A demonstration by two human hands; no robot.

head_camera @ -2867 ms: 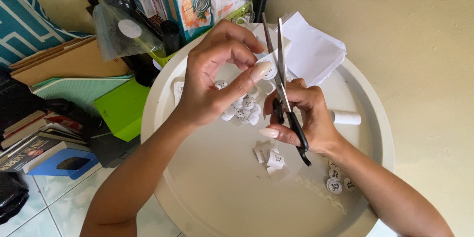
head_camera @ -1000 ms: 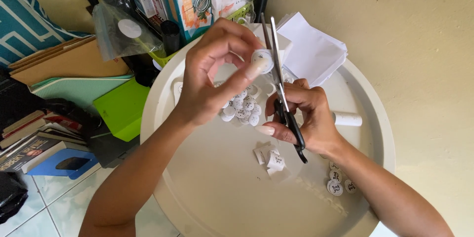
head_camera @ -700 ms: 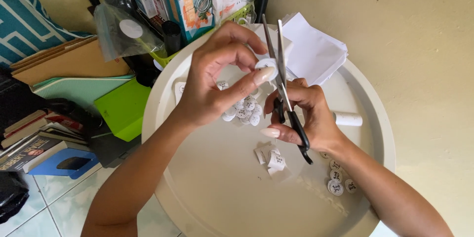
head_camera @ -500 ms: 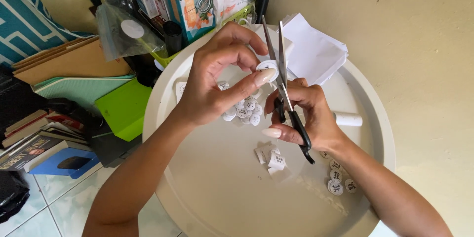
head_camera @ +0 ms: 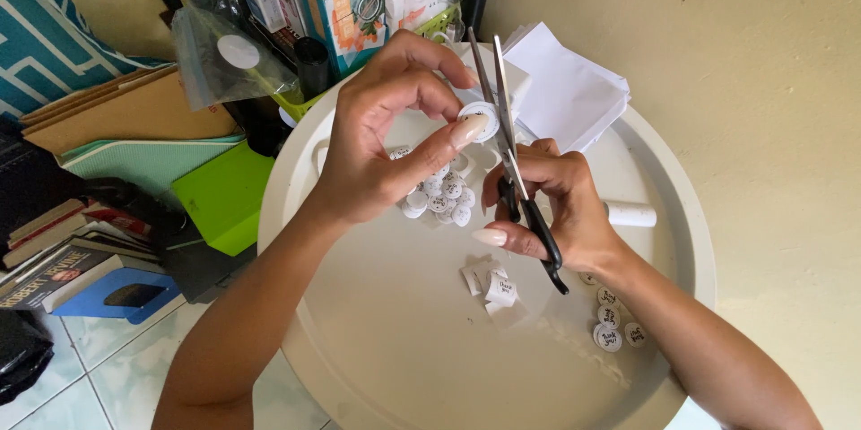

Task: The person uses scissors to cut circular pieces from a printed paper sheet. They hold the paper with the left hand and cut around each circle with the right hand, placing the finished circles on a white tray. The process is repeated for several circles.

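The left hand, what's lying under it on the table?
Under the left hand, a pile of small white paper discs shows on the round table. The palm covers part of the pile, so its full extent cannot be seen.

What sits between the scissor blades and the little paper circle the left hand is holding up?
Nothing visible does. The left hand pinches the paper circle in its fingers, right against the slightly parted blades of the scissors held in the right hand. The pile of cut circles lies below on the round white table.
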